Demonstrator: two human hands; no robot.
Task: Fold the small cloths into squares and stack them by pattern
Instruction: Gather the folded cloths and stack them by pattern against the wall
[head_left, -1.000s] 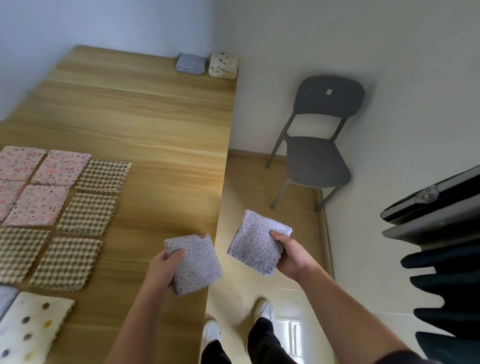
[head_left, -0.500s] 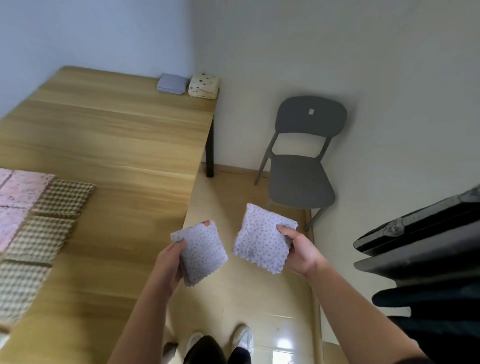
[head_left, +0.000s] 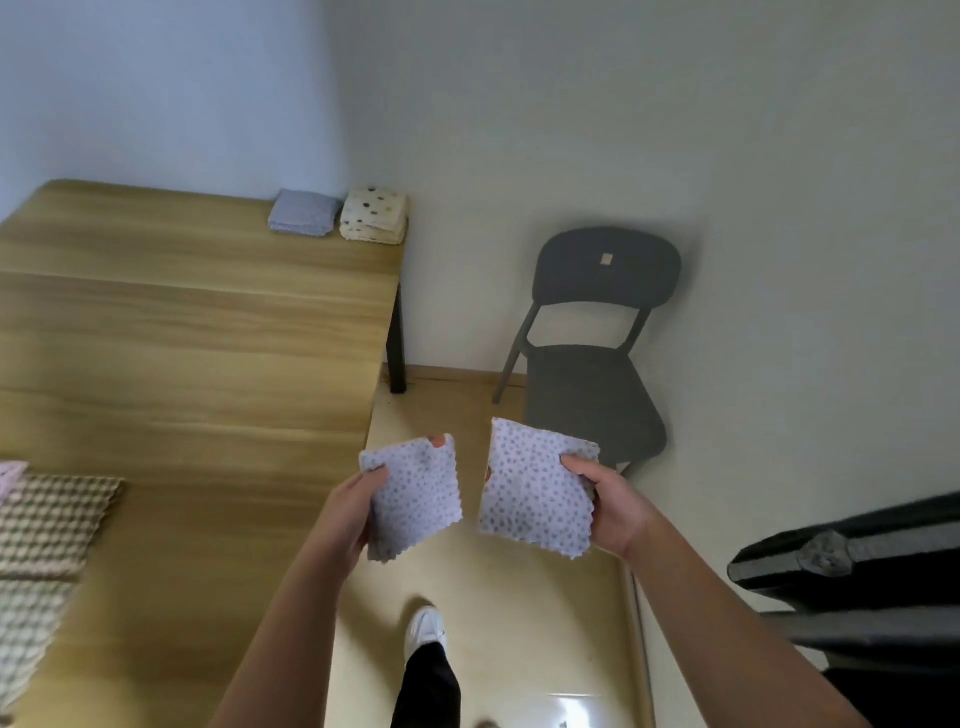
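My left hand (head_left: 353, 506) grips a folded lilac dotted cloth (head_left: 415, 499) by its left edge, held in the air past the table's right edge. My right hand (head_left: 605, 501) grips a second folded lilac dotted cloth (head_left: 535, 493) by its right side, over the floor. The two cloths hang side by side with a small gap between them. At the far right corner of the wooden table (head_left: 208, 364) sit a stack of lilac cloths (head_left: 302, 212) and, beside it, a stack of cream polka-dot cloths (head_left: 375, 215).
Checked brown cloths (head_left: 47, 525) and a pink cloth edge (head_left: 10, 475) lie flat at the table's left. A grey chair (head_left: 597, 353) stands against the wall ahead. Dark folded equipment (head_left: 872, 587) juts in at the right. My shoe and leg (head_left: 426, 670) are on the floor below.
The view has swung right and up: the flat cloths slid off to the left and the far stacks came nearer. Both hands keep their cloths, now held over the floor.
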